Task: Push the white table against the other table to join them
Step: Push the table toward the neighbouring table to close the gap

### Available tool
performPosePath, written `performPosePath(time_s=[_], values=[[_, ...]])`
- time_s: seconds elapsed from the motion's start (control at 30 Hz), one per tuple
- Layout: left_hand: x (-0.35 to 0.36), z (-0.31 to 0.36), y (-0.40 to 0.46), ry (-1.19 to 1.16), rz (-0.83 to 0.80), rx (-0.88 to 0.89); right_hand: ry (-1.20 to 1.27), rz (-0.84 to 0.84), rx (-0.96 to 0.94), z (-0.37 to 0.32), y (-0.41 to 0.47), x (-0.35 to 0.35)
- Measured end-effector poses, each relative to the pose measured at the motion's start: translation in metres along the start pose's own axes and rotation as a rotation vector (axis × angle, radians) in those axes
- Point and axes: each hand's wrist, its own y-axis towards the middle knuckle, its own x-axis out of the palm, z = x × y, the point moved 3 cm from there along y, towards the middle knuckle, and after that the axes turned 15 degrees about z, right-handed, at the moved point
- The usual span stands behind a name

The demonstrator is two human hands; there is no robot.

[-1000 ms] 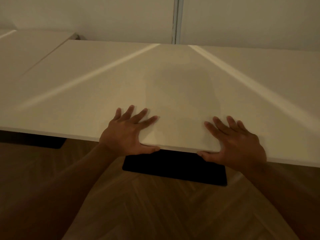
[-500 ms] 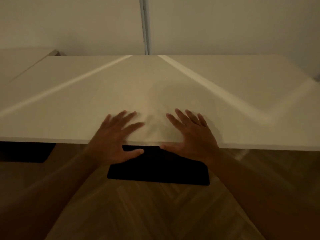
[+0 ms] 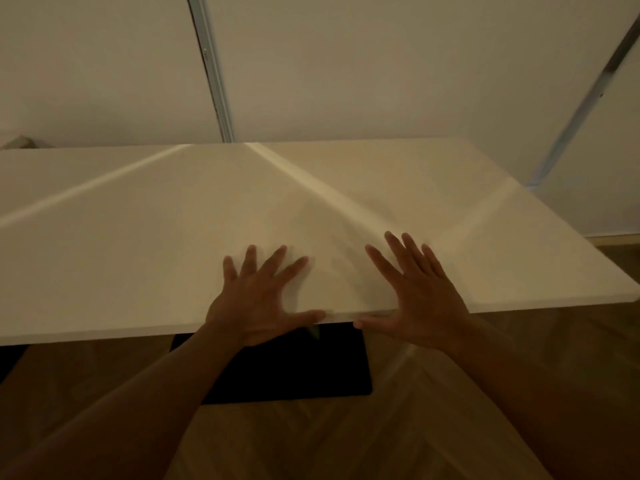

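Observation:
The white table (image 3: 138, 244) fills the middle of the view, and its right end and near-right corner are in sight. My left hand (image 3: 256, 299) and my right hand (image 3: 419, 296) rest close together on its near edge. On both, the fingers are spread flat on top and the thumbs lie along the rim. The hands look blurred. The other table lies off the left side of the frame; I cannot make out the seam between the two.
A black base plate (image 3: 294, 368) sits on the wooden herringbone floor (image 3: 311, 438) under the near edge, and a second dark base (image 3: 7, 358) shows at far left. The wall behind has a metal strip (image 3: 214, 81) and another strip (image 3: 588, 98) at right.
The view has swung to the right, so the other table has left the frame and the white table's right end has appeared. My right hand slid left along the edge, closer to my left hand.

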Motion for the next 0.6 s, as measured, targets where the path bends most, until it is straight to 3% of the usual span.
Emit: performPosePath(time_s=[0.13, 0.37, 0.6], values=[[0.002, -0.005, -0.002, -0.055, 0.076, 0.061, -0.007, -0.016, -0.050, -0.001, 0.014, 0.006], [0.004, -0.003, 0.001, 0.020, 0.016, 0.091, 0.033, -0.140, -0.014, 0.003, 0.012, 0.018], [0.006, -0.003, 0.004, 0.029, 0.028, 0.091, 0.009, -0.142, -0.048, 0.008, 0.017, 0.023]])
